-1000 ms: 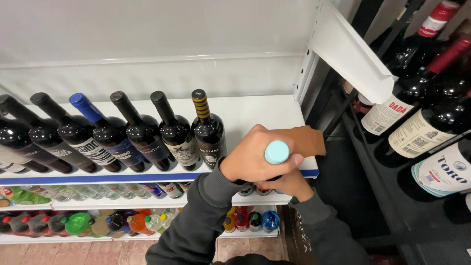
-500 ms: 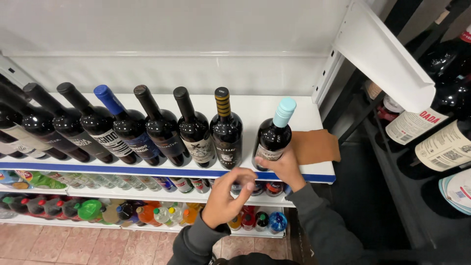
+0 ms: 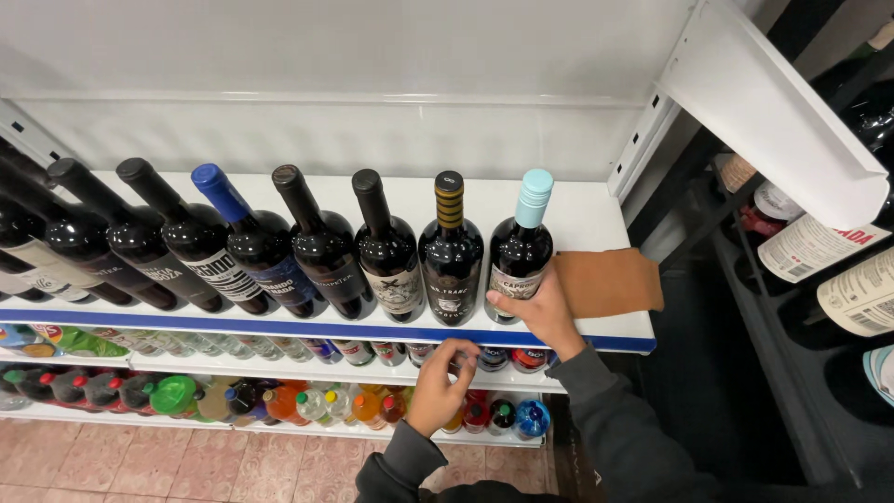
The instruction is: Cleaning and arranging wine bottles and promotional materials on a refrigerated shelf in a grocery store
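A dark wine bottle with a light-blue cap (image 3: 521,244) stands at the right end of a row of wine bottles on the white shelf (image 3: 596,216). My right hand (image 3: 538,312) grips its lower body at the label. A brown cloth (image 3: 607,281) lies on the shelf just right of that hand, touching it. My left hand (image 3: 441,387) hangs lower, in front of the shelf edge, with its fingers curled and nothing in it. Left of the blue-capped bottle is a bottle with a striped gold and black neck (image 3: 451,251).
Several more dark bottles, one with a dark-blue cap (image 3: 244,233), fill the shelf to the left. Lower shelves hold coloured drink bottles (image 3: 279,402). A rack of lying wine bottles (image 3: 819,251) is on the right. An angled white upright (image 3: 773,102) separates the two. Tiled floor below.
The blue-capped bottle went from being held in front of the shelf to standing in the row. My left hand came off it and dropped lower. The view shifted slightly.
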